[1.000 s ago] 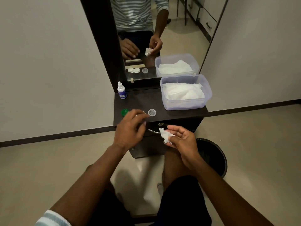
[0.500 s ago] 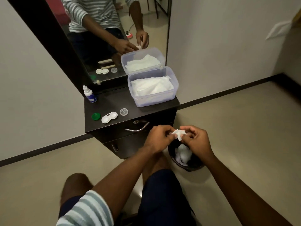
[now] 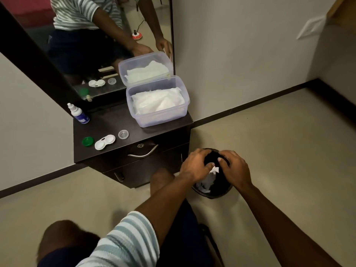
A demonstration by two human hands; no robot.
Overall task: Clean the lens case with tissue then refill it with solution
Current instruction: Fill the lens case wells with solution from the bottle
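The white double-well lens case (image 3: 105, 144) lies open on the dark cabinet top (image 3: 107, 124), with a green cap (image 3: 88, 141) to its left and a clear cap (image 3: 123, 134) to its right. Behind them, by the mirror, stands the solution bottle (image 3: 79, 114). My left hand (image 3: 194, 166) and my right hand (image 3: 234, 168) meet over a black bin (image 3: 217, 191) on the floor. Both pinch a small crumpled tissue (image 3: 215, 169) between their fingertips. More used tissue lies inside the bin.
A clear plastic tub (image 3: 159, 120) full of white tissues sits at the cabinet's back right. A drawer with a metal handle (image 3: 143, 154) faces me below the top. A tall mirror (image 3: 96, 45) leans behind the cabinet. My knees are below the hands.
My left hand left the lens case on the cabinet and joined the right hand on the tissue. Both hands then moved right and down, over the bin.
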